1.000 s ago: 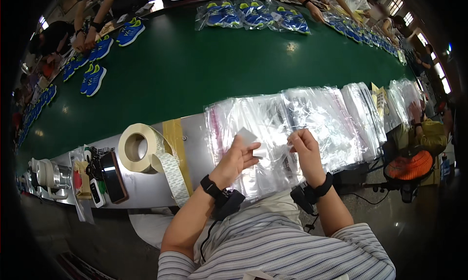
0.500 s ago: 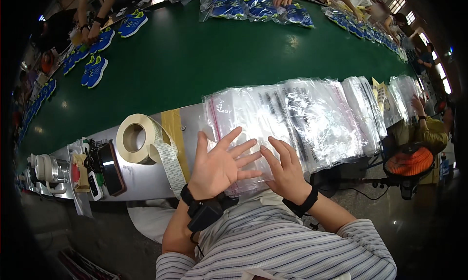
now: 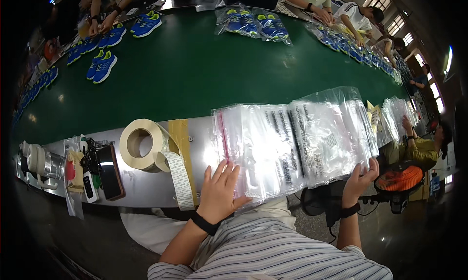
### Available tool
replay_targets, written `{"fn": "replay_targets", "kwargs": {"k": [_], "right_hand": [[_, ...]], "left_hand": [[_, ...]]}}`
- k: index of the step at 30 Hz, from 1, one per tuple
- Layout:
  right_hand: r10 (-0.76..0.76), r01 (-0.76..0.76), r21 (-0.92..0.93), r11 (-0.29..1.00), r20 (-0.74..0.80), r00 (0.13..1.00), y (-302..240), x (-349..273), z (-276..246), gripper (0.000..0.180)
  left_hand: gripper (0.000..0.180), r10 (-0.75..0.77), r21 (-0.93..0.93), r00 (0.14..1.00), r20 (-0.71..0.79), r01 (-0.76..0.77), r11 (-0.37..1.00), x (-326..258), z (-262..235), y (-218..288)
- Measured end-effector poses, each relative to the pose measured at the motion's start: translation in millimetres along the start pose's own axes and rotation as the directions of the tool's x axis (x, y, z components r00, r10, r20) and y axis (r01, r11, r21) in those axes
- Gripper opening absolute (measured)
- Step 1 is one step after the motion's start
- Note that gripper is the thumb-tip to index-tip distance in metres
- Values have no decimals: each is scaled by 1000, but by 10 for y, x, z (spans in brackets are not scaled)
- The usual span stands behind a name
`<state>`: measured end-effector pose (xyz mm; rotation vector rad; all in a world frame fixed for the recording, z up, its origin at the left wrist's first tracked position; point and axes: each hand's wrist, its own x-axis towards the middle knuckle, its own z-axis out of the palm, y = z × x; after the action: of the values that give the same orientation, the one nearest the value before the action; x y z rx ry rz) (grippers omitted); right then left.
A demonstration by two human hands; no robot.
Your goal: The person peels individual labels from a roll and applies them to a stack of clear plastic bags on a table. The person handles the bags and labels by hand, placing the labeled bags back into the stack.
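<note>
Clear plastic bags with dark print lie in overlapping stacks on the metal ledge before me, a left stack with a red seal line and a right stack. My left hand rests palm down, fingers spread, over the near left corner of the left stack. My right hand is at the near right corner of the right stack, fingers curled round the bags' edge. A large roll of pale labels stands left of the bags, its loose strip hanging toward me.
A green conveyor belt runs beyond the ledge, carrying blue shoes and bagged shoes. A phone and a clear jug sit at left. An orange fan stands at right. Co-workers' hands work across the belt.
My left hand has turned from palm up to palm down onto the bags. My right hand has moved right to the stack's far corner. The bagged shoes across the belt have shifted.
</note>
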<state>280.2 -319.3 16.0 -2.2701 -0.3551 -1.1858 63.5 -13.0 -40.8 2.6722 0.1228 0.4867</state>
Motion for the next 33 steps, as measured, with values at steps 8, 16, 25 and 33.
{"fn": "replay_targets", "kwargs": {"k": [8,16,25,33], "right_hand": [[-375,231,306,924,845,381,-1794,-684,690,62],[-343,185,290,939,804,485,-1539,-844,904,17],[-442,254,363,897,765,469,-1867,-816,809,39],[-286,-30,360,932,785,550,-1482,-731,919,16]], "left_hand": [[89,-55,-169,994,95,71,983,-225,-21,2],[84,-79,-127,986,144,98,987,-191,-33,75],[82,-107,-160,983,150,131,978,-132,-185,15],[68,-147,-282,961,233,212,936,-127,-229,-3]]}}
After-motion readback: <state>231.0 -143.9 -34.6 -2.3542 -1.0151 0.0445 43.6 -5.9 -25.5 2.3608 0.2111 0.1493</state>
